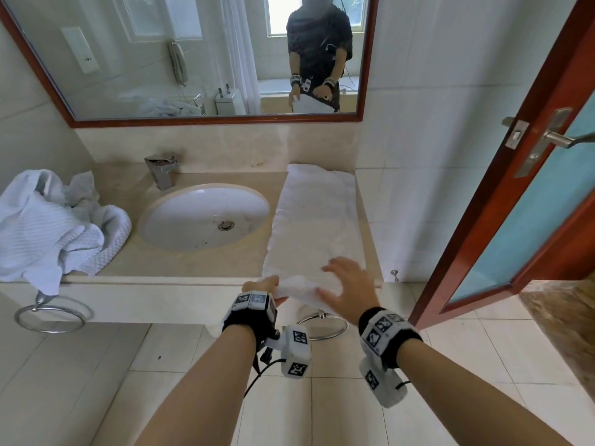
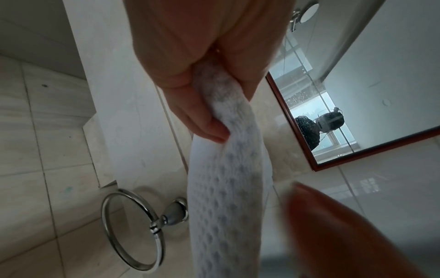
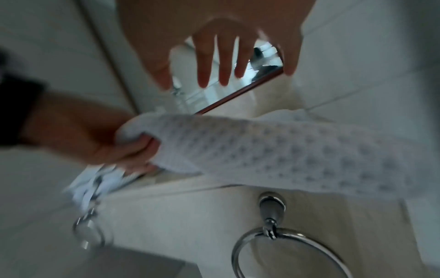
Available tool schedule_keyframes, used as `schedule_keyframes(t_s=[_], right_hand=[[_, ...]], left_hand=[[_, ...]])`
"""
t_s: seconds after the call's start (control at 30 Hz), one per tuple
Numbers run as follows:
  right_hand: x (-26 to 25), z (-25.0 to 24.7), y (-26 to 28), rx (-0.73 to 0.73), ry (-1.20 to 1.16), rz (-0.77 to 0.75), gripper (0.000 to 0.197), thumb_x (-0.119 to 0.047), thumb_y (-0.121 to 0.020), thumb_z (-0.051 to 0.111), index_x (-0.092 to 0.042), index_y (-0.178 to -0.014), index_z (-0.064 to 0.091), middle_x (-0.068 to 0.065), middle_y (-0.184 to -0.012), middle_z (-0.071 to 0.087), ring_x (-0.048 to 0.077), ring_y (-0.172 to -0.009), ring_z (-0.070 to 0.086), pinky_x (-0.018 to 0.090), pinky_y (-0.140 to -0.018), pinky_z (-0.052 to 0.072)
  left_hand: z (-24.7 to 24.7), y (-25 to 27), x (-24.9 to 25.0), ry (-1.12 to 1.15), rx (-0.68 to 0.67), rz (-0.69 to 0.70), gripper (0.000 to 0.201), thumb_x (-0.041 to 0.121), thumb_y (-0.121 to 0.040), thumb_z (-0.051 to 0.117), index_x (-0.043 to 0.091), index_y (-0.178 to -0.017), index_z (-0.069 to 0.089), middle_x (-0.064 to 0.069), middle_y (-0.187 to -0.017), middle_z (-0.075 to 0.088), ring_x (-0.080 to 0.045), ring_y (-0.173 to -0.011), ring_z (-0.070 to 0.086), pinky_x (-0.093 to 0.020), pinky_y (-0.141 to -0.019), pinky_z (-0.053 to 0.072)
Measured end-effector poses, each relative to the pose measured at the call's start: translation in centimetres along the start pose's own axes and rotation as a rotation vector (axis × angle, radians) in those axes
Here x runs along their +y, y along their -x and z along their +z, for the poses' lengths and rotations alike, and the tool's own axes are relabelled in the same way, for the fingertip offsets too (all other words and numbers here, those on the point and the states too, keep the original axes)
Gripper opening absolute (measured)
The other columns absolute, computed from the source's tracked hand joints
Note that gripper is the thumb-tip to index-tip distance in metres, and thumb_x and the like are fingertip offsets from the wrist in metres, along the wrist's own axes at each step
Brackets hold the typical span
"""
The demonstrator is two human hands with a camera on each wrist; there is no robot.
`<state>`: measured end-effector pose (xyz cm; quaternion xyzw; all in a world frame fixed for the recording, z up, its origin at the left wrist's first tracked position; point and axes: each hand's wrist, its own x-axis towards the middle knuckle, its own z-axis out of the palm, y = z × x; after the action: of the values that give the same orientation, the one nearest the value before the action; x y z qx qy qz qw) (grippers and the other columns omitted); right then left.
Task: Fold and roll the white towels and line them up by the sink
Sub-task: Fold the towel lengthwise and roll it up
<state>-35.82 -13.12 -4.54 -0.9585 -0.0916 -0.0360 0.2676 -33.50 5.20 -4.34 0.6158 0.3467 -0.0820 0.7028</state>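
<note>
A white waffle towel (image 1: 317, 220), folded into a long strip, lies on the counter right of the sink (image 1: 206, 215), running from the back wall to the front edge. My left hand (image 1: 262, 284) grips the towel's (image 2: 226, 188) near end at the counter's edge, thumb and fingers pinched round the bunched cloth (image 3: 273, 150). My right hand (image 1: 349, 286) hovers over that same end with its fingers (image 3: 204, 62) spread and straight, holding nothing. A heap of unfolded white towels (image 1: 48, 226) sits left of the sink.
A chrome tap (image 1: 161, 170) stands behind the sink. Towel rings (image 1: 51, 315) (image 1: 325, 326) hang below the counter front. A red-framed door (image 1: 515, 175) with a lever handle stands open on the right. A framed mirror (image 1: 193, 59) covers the wall above.
</note>
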Motion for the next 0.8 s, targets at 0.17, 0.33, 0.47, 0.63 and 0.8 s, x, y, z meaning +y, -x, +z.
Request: schedule_keyframes(t_s=[0.17,0.33,0.47,0.63,0.8], right_hand=[[0.2,2.8,-0.2,-0.279,0.223,0.009,0.065,-0.032,-0.085,0.061,-0.032,-0.142,0.029,-0.009,-0.145,0.039,0.016,-0.142,0.026,0.065,-0.112,0.006],[0.2,2.3,-1.7,-0.222,0.198,-0.027,0.025,-0.018,-0.089,0.046,-0.023,-0.111,0.055,-0.002,-0.107,0.063,0.022,-0.098,0.059,0.040,-0.092,0.041],[-0.5,1.0,-3.9,-0.309,0.205,-0.060,0.021,-0.015,-0.085,0.043,-0.019,-0.102,0.054,0.004,-0.097,0.065,0.025,-0.080,0.054,0.033,-0.075,0.041],[-0.8,-0.5,-6.1,-0.477,0.127,0.058,0.024,-0.016,-0.087,0.042,-0.020,-0.108,0.053,0.008,-0.103,0.062,0.023,-0.085,0.053,0.029,-0.074,0.040],[-0.6,-1.0,-6.5,-0.567,0.169,0.093,0.031,-0.023,-0.090,0.039,-0.019,-0.121,0.045,0.004,-0.095,0.053,0.024,-0.087,0.054,0.032,-0.074,0.040]], left_hand=[[0.1,-0.7,0.8,-0.024,-0.092,-0.063,0.015,0.008,-0.092,0.051,0.006,-0.107,0.046,-0.010,-0.111,0.049,-0.026,-0.095,0.054,-0.030,-0.068,0.055],[-0.3,0.0,1.6,-0.532,0.127,0.149,0.022,0.007,-0.088,0.050,-0.001,-0.109,0.053,-0.020,-0.117,0.048,-0.030,-0.082,0.056,-0.041,-0.077,0.054],[-0.7,0.7,1.2,-1.334,-0.001,0.756,0.040,0.047,-0.088,0.051,0.025,-0.122,0.051,0.003,-0.140,0.041,-0.019,-0.129,0.039,-0.050,-0.107,0.030],[1.4,0.8,0.9,-1.807,-0.279,0.747,0.076,0.052,-0.079,0.062,0.024,-0.139,0.025,0.004,-0.138,0.046,-0.021,-0.127,0.048,-0.069,-0.108,0.014],[2.6,-0.4,1.1,-1.708,-0.308,0.689,0.043,0.022,-0.082,0.062,0.012,-0.117,0.039,-0.008,-0.114,0.062,-0.031,-0.098,0.064,-0.039,-0.081,0.047]])
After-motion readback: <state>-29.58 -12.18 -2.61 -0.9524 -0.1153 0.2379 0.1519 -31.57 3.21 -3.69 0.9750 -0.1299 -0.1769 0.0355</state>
